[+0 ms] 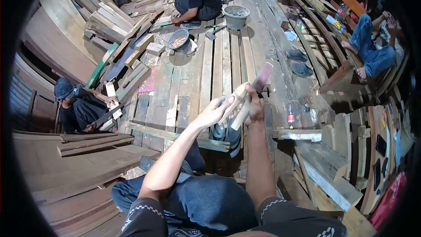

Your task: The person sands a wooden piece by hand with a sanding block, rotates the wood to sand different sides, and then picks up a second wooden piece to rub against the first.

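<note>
In front of my knees, both hands are raised close together. My left hand (216, 110) is closed on a small pale piece of wood (239, 91), thumb along its side. My right hand (256, 110) is wrapped round a broad-bladed knife (264, 77); its flat blade points up and away, and a pale wooden handle end sticks out below the fist. The wood piece lies right against the knife near my right fingers, and part of it is hidden behind them. Below the hands is a pair of dark sandals (233, 137).
Planks and a grey bucket (236, 19) lie ahead, with a basin of small pieces (178, 39) and a hatchet (211, 35). One person (199, 0) crouches at the back, another (74, 101) works at left, and a third (372, 44) sits right. A bottle (290, 114) stands right.
</note>
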Demonstrator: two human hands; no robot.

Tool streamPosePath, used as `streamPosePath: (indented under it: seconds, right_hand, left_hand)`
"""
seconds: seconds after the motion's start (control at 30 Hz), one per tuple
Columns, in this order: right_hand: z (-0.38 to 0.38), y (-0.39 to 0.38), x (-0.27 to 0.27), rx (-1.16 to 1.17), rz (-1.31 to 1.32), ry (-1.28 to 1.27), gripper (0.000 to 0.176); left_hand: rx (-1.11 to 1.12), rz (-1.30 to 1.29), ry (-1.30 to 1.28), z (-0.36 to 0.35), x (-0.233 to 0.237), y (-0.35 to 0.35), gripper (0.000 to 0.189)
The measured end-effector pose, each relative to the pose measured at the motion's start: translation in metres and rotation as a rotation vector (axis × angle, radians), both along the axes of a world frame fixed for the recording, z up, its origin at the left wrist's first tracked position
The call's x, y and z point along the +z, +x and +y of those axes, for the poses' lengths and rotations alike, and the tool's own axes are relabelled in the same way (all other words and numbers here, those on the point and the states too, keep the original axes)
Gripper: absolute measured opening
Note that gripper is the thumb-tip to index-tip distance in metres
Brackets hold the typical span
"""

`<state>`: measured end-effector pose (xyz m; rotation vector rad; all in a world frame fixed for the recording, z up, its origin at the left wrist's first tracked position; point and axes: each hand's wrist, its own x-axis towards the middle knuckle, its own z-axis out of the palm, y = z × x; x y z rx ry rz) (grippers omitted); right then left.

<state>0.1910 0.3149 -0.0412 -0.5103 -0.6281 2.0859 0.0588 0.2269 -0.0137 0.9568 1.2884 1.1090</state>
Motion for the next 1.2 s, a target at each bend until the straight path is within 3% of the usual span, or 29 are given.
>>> streamPosePath:
  seconds: [0.07,0.3,0.5,0.67,0.73,0.8,0.9,1.03,1.17,1.2]
  right_hand:
    - [0.000,0.002,0.000,0.035,0.035,0.017,0.025]
    - [0.002,0.001,0.000,0.009,-0.005,0.047,0.039]
    - [0.004,0.003,-0.002,0.135,0.111,-0.036,0.042]
    - [0.006,0.005,-0.007,0.095,0.039,-0.031,0.044]
    - [0.005,0.002,-0.010,0.001,-0.056,0.008,0.048]
    - [0.004,0.004,-0.009,0.060,-0.049,-0.011,0.051]
    - [0.005,0.006,-0.007,0.094,-0.005,0.000,0.056]
    - [0.006,0.004,-0.002,0.093,0.056,-0.024,0.059]
    - [0.005,0.003,0.001,0.044,0.009,-0.029,0.057]
    - [0.006,0.003,0.000,0.047,-0.005,-0.031,0.057]
  left_hand:
    - [0.032,0.043,-0.037,-0.004,0.016,0.006,0.043]
    - [0.146,0.275,0.058,0.001,0.001,0.001,0.038]
    - [0.048,0.114,-0.099,0.000,0.009,0.000,0.041]
    - [-0.061,0.011,-0.090,-0.001,0.007,0.000,0.042]
    - [-0.052,0.058,-0.065,-0.002,0.009,0.002,0.041]
    - [-0.024,0.114,-0.059,-0.003,0.014,0.006,0.039]
    - [0.033,0.650,0.325,-0.003,0.012,0.008,0.037]
    - [0.123,0.662,0.372,-0.004,0.013,0.013,0.035]
    - [0.136,0.851,0.518,-0.001,0.001,0.004,0.036]
    - [0.117,0.785,0.401,-0.004,0.010,0.006,0.033]
